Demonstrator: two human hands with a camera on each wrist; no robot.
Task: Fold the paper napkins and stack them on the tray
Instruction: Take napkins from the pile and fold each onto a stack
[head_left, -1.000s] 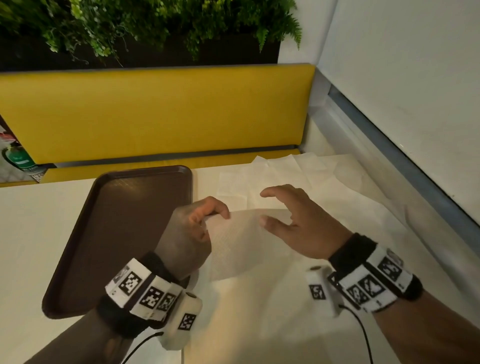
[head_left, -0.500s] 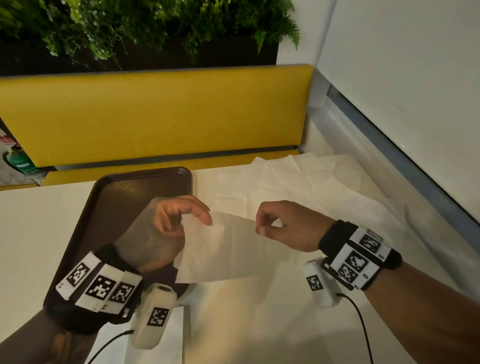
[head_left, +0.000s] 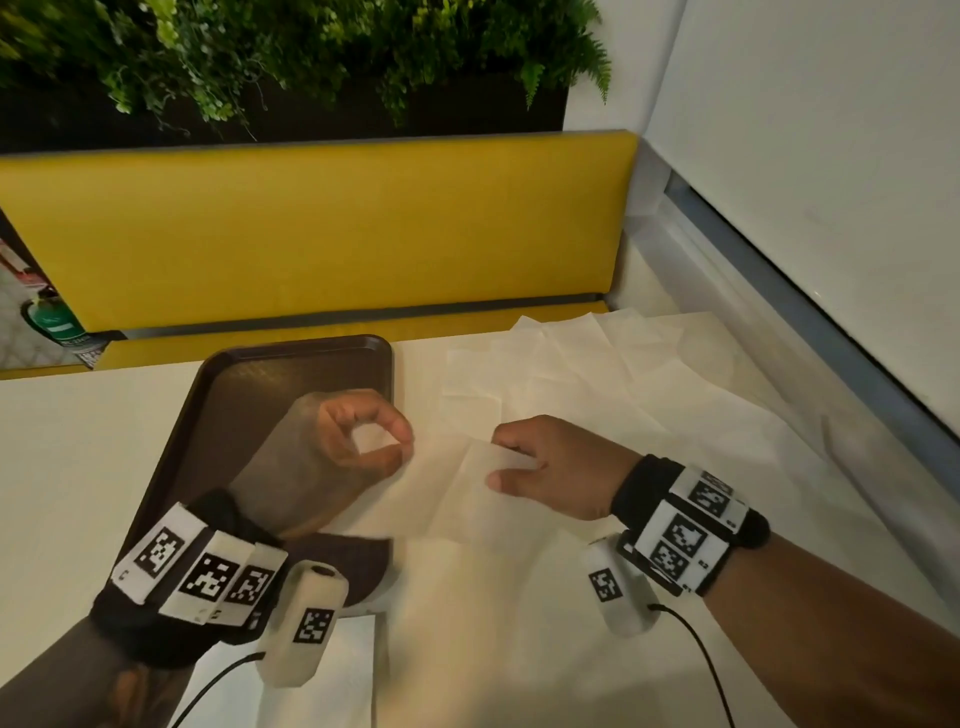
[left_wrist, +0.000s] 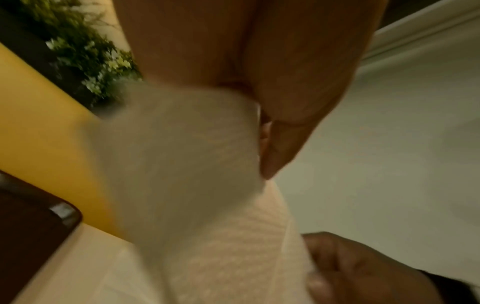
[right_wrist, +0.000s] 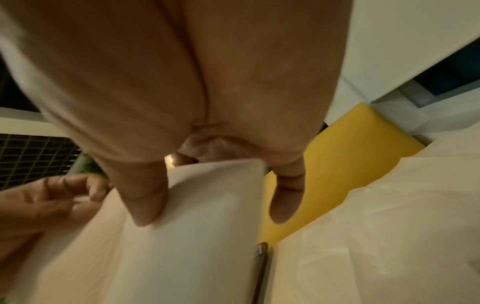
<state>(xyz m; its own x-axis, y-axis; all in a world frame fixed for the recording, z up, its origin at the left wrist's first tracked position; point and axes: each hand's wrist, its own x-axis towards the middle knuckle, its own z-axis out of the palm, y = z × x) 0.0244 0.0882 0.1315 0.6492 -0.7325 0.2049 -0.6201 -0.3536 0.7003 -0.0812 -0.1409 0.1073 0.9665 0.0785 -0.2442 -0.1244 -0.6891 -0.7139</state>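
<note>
Head view: two hands, left and right, pinch one napkin beside one tray.

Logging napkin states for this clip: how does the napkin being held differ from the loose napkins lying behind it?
The held napkin is lifted, pinched by the left hand and right hand; the spread napkins lie flat on the table, untouched. The first hangs bent; the others overlap, unfolded. All are white paper, off the tray.

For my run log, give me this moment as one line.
left hand: pinches white paper napkin | right hand: pinches its other corner | napkin: lifted, unfolded | dark brown plastic tray: no napkins visible
</note>
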